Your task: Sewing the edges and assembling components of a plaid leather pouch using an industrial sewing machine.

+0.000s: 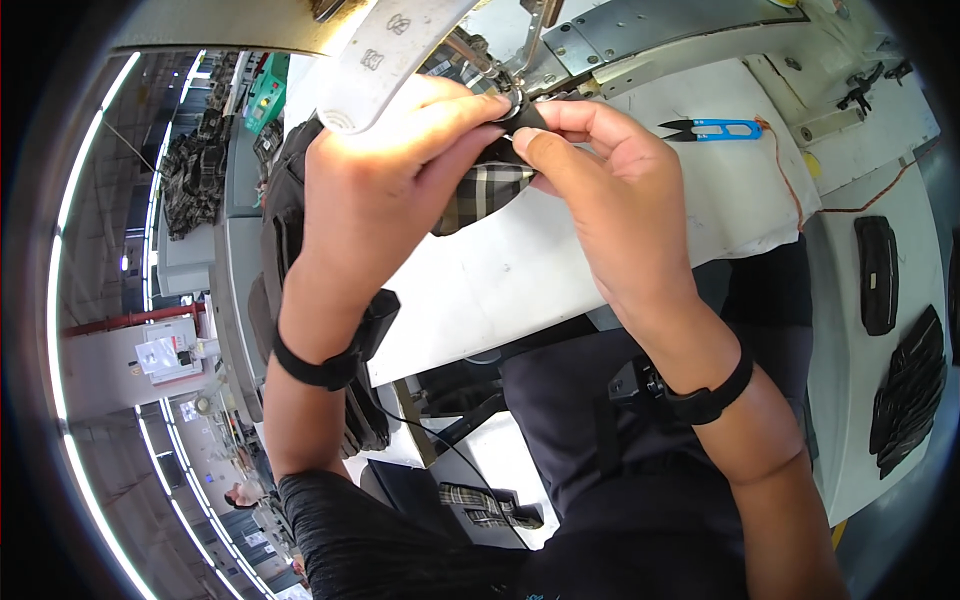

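My left hand (pixel 385 175) and my right hand (pixel 620 190) meet beneath a sewing machine's white head (pixel 372 62) and metal needle parts (pixel 495 72). Both have fingers pinched on a dark fabric piece (pixel 525 118) with a plaid section (pixel 482 198) hanging below. A thin pale thread or edge shows at my right thumb tip; which, I cannot tell. My left hand is brightly lit by the machine's lamp. Blue-handled thread snips (pixel 728 130) lie right of my right hand, a brown cord attached.
The white work surface (pixel 470 300) lies below my hands. Dark garment pieces hang left of it (pixel 285 230); folded black pieces (pixel 905 390) lie on a right-side surface. Plaid strips (pixel 485 505) rest lower down. A distant person (pixel 243 492) and piled garments (pixel 190 175) are at left.
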`<state>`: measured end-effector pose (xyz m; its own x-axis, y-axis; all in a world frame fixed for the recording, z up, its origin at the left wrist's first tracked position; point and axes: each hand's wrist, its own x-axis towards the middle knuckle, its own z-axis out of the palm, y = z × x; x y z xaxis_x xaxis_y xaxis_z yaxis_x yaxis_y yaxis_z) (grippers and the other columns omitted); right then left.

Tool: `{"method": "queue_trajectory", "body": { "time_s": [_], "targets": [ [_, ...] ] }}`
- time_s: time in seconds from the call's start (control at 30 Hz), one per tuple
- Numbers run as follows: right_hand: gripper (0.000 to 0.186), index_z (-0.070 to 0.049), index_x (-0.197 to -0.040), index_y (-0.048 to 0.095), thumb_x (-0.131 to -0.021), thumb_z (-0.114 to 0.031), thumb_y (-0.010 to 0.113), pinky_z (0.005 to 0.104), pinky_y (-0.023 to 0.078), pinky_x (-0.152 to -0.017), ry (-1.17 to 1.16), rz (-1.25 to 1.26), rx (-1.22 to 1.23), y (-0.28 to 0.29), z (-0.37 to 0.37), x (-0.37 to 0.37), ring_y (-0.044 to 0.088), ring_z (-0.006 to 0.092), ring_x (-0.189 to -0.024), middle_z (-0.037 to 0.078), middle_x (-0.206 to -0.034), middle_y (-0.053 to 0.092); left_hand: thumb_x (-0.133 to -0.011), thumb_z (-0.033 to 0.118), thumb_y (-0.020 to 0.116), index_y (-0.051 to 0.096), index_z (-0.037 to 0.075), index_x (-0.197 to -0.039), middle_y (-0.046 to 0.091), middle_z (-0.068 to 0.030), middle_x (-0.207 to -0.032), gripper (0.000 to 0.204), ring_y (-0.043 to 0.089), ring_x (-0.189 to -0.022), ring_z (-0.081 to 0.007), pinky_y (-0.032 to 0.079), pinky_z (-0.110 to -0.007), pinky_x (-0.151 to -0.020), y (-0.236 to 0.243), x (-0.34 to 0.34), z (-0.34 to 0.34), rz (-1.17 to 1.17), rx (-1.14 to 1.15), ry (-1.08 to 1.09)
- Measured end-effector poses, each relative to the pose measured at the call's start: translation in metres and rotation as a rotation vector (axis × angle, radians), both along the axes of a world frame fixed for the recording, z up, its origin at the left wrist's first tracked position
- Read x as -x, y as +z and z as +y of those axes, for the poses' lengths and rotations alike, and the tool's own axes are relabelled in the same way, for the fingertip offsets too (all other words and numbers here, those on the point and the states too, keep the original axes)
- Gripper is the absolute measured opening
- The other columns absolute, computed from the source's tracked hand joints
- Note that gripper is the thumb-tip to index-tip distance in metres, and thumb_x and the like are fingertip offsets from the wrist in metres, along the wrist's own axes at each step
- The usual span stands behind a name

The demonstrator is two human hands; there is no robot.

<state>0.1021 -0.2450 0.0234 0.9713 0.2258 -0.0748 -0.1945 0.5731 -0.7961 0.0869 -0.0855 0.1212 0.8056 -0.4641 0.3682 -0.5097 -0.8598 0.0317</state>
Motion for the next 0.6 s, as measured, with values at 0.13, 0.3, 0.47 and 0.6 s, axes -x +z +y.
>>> {"method": "queue_trajectory", "body": {
  "time_s": [0.13,0.3,0.47,0.6],
  "targets": [
    [0.023,0.001,-0.117,0.073,-0.096,-0.009,0.075,0.0261,0.057,-0.085,0.073,-0.028,-0.003,-0.008,-0.002,-0.004,0.069,0.0080,-0.094,0.003,-0.104,0.074,-0.086,-0.008,0.078,0.080,0.005,-0.118,0.074,-0.0104,-0.106,0.034,0.069,-0.099,-0.0217,0.055,-0.031,-0.088,0.006,-0.001,0.020,0.231,0.088,-0.004],
    [0.031,0.004,-0.122,0.071,-0.096,-0.012,0.078,0.0263,0.061,-0.077,0.139,-0.106,0.255,0.003,-0.014,0.001,0.072,0.0102,-0.090,0.006,-0.102,0.075,-0.090,-0.012,0.071,0.080,0.005,-0.119,0.073,-0.0098,-0.105,0.035,0.071,-0.095,-0.0226,0.058,-0.032,-0.083,0.025,-0.011,0.023,0.219,-0.109,-0.132],
    [0.026,0.005,-0.119,0.071,-0.098,-0.009,0.076,0.0267,0.062,-0.079,0.069,-0.214,0.212,-0.004,-0.006,-0.001,0.073,0.0106,-0.088,0.008,-0.101,0.076,-0.093,-0.008,0.071,0.080,0.005,-0.119,0.075,-0.0095,-0.108,0.031,0.072,-0.097,-0.0206,0.058,-0.031,-0.085,0.030,-0.013,0.017,0.215,-0.145,-0.123],
    [0.021,0.004,-0.115,0.072,-0.098,-0.009,0.075,0.0262,0.062,-0.080,0.063,-0.226,0.226,-0.002,-0.005,-0.005,0.072,0.0099,-0.087,0.008,-0.097,0.077,-0.096,-0.003,0.071,0.079,0.004,-0.119,0.075,-0.0084,-0.110,0.025,0.071,-0.098,-0.0182,0.056,-0.029,-0.091,0.025,-0.006,0.010,0.258,-0.035,0.010]
  ]
}}
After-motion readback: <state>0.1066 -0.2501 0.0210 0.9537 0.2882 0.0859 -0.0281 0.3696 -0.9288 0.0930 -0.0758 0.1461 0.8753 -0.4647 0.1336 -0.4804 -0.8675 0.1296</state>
